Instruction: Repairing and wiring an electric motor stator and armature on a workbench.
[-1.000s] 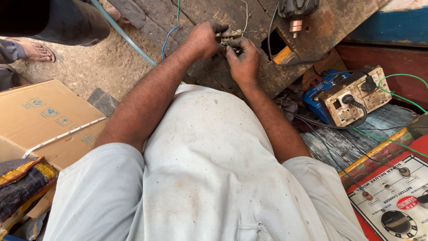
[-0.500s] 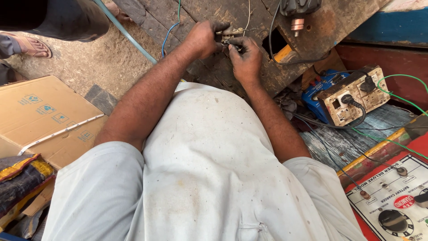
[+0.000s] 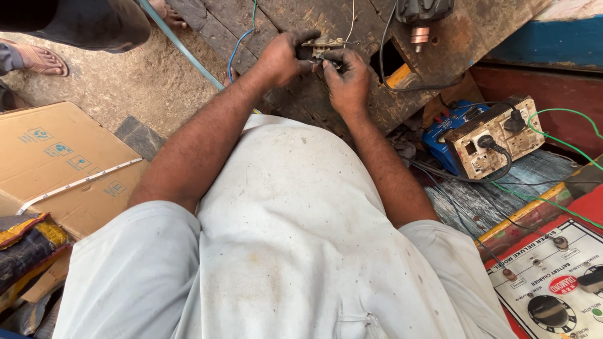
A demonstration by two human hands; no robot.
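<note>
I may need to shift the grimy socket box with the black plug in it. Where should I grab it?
Probably grip the socket box by its two long side walls, coming down from above. The black plug and cable cover the face, so keep fingers off that.

white shirt (image 3: 295, 251), brown cardboard box (image 3: 56, 163), green wire (image 3: 565, 144)

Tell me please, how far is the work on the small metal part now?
Done: cannot tell; no finished joint shows. In hand: the left hand holds the small metal part over the worn wooden board, and the right hand pinches at it from below, where a thin wire leads away. Left: the part is not yet put down, and both hands are on it.
</note>
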